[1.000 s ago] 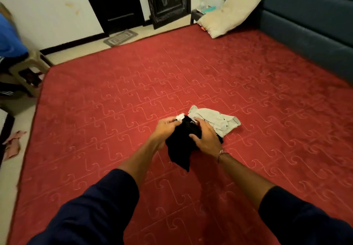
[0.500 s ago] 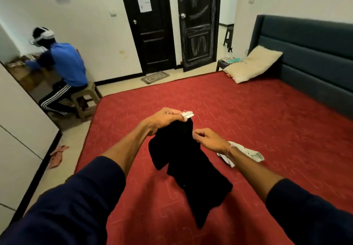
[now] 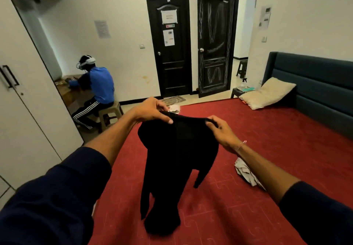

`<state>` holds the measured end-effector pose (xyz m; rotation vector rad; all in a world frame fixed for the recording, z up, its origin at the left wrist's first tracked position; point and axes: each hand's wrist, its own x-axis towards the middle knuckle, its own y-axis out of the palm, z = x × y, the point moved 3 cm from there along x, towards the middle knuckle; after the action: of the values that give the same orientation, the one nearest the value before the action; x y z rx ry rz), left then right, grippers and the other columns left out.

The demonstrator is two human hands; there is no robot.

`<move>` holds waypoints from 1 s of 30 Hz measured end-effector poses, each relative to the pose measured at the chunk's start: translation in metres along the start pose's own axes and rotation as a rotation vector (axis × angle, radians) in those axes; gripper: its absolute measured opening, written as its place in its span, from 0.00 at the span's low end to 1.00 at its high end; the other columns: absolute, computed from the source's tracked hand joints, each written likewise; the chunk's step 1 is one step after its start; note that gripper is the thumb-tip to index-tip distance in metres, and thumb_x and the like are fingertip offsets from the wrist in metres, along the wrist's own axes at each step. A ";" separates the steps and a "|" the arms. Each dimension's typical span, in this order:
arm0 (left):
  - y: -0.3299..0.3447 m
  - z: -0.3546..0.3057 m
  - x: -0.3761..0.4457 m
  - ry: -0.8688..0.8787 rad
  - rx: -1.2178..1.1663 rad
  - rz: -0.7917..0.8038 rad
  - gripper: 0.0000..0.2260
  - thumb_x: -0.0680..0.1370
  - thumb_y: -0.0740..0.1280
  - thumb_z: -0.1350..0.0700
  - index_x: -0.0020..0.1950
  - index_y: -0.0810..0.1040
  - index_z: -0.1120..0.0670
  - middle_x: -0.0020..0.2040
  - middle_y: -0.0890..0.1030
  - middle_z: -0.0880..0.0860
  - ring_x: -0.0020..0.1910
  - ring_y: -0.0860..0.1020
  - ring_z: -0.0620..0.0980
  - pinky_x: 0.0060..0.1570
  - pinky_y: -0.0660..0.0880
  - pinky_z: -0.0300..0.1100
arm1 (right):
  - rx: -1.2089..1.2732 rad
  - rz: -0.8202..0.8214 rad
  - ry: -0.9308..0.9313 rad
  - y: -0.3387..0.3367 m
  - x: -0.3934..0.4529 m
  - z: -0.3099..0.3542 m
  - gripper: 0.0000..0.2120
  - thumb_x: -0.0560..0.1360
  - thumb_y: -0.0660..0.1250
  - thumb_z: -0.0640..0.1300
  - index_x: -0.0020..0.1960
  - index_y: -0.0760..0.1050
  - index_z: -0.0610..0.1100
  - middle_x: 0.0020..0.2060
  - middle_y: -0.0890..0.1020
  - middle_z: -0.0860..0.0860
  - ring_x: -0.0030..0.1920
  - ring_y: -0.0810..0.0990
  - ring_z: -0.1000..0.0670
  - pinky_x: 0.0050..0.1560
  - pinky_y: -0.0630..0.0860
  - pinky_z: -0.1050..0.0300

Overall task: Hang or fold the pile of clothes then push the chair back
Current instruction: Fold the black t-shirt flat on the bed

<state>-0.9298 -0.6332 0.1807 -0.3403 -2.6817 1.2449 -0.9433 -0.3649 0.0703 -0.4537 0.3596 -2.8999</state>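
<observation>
A black garment (image 3: 175, 160) hangs in the air over the red bed cover (image 3: 267, 141), stretched by its top edge between both hands. My left hand (image 3: 152, 111) pinches the left end of that edge, where a small white tag shows. My right hand (image 3: 221, 132) grips the right end with curled fingers. The garment's lower part droops down to the cover. A crumpled light grey garment (image 3: 246, 174) lies on the bed to the right, partly hidden behind my right forearm.
A white wardrobe (image 3: 24, 111) stands at the left. A person in blue sits on a plastic stool (image 3: 110, 114) at a desk in the far left corner. Two black doors (image 3: 172, 44) face me. A beige pillow (image 3: 267, 92) leans on the dark headboard (image 3: 315, 84).
Both hands lifted the black garment off the bed and spread apart, stretching its top edge wide. My view tilted upward, showing more of the room.
</observation>
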 end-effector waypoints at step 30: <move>-0.086 0.059 -0.185 0.338 0.484 -0.639 0.18 0.78 0.69 0.45 0.46 0.68 0.57 0.34 0.71 0.50 0.30 0.70 0.49 0.29 0.65 0.42 | -0.800 -0.190 -0.167 -0.011 -0.050 0.152 0.20 0.73 0.72 0.58 0.38 0.77 0.41 0.33 0.79 0.47 0.35 0.77 0.50 0.33 0.68 0.59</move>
<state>-0.7778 -0.7809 0.1993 0.3215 -1.8880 1.3914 -0.8494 -0.3748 0.1996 -0.8653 1.5255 -2.7390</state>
